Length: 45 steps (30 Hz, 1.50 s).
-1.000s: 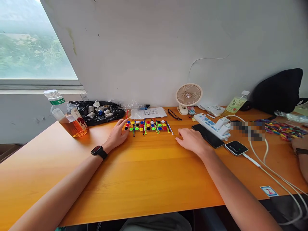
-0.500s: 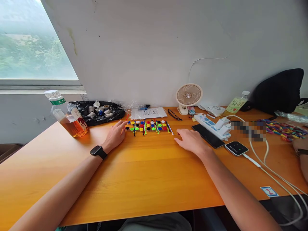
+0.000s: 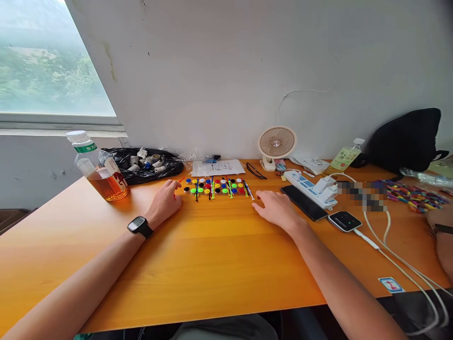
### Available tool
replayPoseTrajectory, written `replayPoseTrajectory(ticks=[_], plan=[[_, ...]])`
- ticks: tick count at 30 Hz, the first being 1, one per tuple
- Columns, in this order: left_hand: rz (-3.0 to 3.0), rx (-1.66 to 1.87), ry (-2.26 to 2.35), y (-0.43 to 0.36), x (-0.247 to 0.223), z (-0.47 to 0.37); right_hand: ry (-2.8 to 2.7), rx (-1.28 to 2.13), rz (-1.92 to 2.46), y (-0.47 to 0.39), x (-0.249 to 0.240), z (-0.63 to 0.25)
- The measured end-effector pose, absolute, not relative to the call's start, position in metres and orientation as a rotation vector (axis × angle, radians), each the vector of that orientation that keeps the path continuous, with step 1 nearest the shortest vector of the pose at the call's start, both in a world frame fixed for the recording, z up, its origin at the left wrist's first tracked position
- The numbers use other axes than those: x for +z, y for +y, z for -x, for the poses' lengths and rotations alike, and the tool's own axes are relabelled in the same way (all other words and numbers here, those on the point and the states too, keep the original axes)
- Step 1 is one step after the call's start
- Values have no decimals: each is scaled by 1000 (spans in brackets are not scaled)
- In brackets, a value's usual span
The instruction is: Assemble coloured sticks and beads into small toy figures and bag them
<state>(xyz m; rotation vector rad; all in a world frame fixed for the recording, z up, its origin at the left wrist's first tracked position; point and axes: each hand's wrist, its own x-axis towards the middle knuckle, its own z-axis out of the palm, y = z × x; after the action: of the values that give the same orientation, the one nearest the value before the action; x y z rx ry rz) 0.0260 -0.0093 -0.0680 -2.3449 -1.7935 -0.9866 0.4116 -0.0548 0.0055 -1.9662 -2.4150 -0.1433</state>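
My left hand rests at the left end of a row of small parts, its fingers curled, with bits of a red plastic piece showing at the fingertips. The row holds several round coloured discs in yellow, green, red, blue, black and white. Thin plastic sticks lie across the discs, with narrow shafts and flared ends. My right hand is at the row's right end, thumb and forefinger apart, nothing visible between them. Its thumb is near a white-tipped stick.
Behind the row lie a written sheet and glasses. A tea bottle and black bag stand left. To the right are a fan, power strip, phone, cables and another person's arm.
My left hand has drawn back slightly to the left, away from the discs, its fingers more curled with red showing at them. The right hand stays nearly still; the view shifted slightly.
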Motion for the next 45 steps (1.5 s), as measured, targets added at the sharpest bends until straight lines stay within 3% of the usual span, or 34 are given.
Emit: replayPoseTrajectory(ticks=[9,16,21,26,32,45], plan=[[2535,-752,-1592,-62,-55,-75,-2423,101,1416,-68,1,-387],[2818,-914,-1042,-89,-58,-108,-2432,429,974,-82,-24,-357],[3028,-861,-916,-87,-56,-112,-2422,401,1048,-77,-38,-351],[3083,-1005,-1075,-81,-60,-107,-2438,225,1188,-67,-37,-358],[2819,-1064,-1210,-67,-55,-96,-2397,135,1465,-62,-35,-366],[2536,-1118,-1669,-27,-64,-48,-2337,261,1409,-65,-38,-363]])
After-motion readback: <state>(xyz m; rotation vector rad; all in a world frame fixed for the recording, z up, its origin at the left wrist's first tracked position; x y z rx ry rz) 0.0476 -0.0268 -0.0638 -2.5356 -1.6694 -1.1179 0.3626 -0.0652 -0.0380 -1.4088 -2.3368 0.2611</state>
